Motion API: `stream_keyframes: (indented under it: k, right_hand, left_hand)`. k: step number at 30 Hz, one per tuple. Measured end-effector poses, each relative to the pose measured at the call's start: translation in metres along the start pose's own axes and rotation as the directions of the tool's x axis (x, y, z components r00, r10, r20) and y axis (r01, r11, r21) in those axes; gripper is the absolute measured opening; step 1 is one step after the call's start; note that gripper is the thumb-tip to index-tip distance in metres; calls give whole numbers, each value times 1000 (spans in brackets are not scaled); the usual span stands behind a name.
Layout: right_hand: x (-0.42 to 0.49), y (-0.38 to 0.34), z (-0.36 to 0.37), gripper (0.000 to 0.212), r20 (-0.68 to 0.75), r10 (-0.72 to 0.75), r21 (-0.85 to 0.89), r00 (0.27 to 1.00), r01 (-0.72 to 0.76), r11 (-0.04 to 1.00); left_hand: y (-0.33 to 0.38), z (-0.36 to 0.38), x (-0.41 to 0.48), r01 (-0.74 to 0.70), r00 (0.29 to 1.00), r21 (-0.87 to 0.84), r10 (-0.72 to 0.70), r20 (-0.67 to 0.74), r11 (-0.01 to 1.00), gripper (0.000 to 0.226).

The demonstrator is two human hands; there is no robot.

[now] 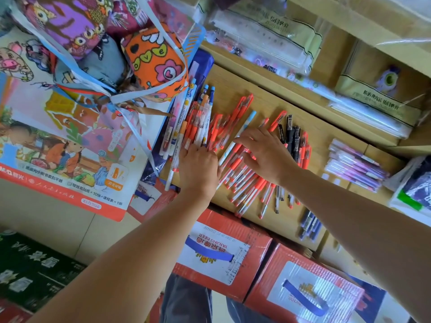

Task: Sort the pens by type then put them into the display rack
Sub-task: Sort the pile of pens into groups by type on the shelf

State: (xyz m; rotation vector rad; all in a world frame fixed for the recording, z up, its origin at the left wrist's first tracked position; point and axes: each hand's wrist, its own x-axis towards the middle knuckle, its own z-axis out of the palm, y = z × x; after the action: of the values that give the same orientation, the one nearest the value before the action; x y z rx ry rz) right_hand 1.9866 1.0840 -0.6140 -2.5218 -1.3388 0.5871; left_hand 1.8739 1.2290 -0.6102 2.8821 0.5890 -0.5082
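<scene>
Several red-capped gel pens (242,183) lie spread over a wooden shelf (268,101). Patterned white pens (186,122) are bunched at the pile's left, and black pens (291,134) lie at its right. My left hand (198,169) lies flat on the left bunch, its fingertips hidden among the pens. My right hand (263,150) hovers with spread fingers over the red pens, touching a white and blue pen (235,141). Purple pens (356,166) and dark blue pens (310,226) lie apart to the right. No display rack is in view.
Colourful fabric bags (98,43) tied with ribbon and a printed book pack (58,148) crowd the left. Red beer cartons (224,250) stand below the shelf's front edge. Plastic-wrapped goods (268,40) fill the upper shelves.
</scene>
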Motion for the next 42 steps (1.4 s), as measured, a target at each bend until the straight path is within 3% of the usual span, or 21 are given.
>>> stream_keyframes:
  k: [8, 14, 20, 24, 26, 27, 31, 34, 37, 42]
  right_hand:
    - [0, 0, -1, 50, 83, 20, -14, 996, -19, 1000]
    - [14, -9, -5, 41, 56, 200, 311, 978, -208, 927]
    - [20, -21, -13, 8, 145, 454, 675, 879, -423, 604]
    - [19, -28, -18, 10, 223, 434, 794, 873, -421, 438]
    - [18, -34, -17, 10, 218, 364, 780, 906, -386, 492]
    - [19, -37, -17, 14, 177, 345, 751, 922, -353, 557]
    - [29, -46, -17, 30, -71, 269, 541, 960, -189, 820]
    - [38, -53, -8, 49, 74, 75, 244, 994, -91, 965]
    - [35, -53, 1, 59, 235, 28, 25, 971, -35, 999]
    - [10, -35, -1, 46, 181, 81, -169, 980, -50, 984]
  left_hand:
    - [0, 3, 4, 61, 994, -201, -42, 99, 978, 22]
    - [-2, -7, -5, 74, 997, -479, -61, 42, 875, 17]
    - [-4, -6, -14, 2, 999, -584, 29, 44, 812, 17]
    - [-1, -13, -17, 74, 987, -834, 81, 141, 547, 35]
    - [-2, -15, -18, 120, 984, -869, 61, 170, 480, 28]
    - [-6, -13, -18, 133, 984, -856, 36, 173, 499, 25]
    - [-27, -3, -22, 221, 972, -866, -171, 159, 448, 28]
    - [-42, -2, -26, 279, 947, -826, -285, 150, 490, 22]
    - [-47, -1, -30, 288, 945, -771, -297, 134, 568, 22]
    - [-46, 1, -34, 263, 954, -759, -276, 114, 596, 33]
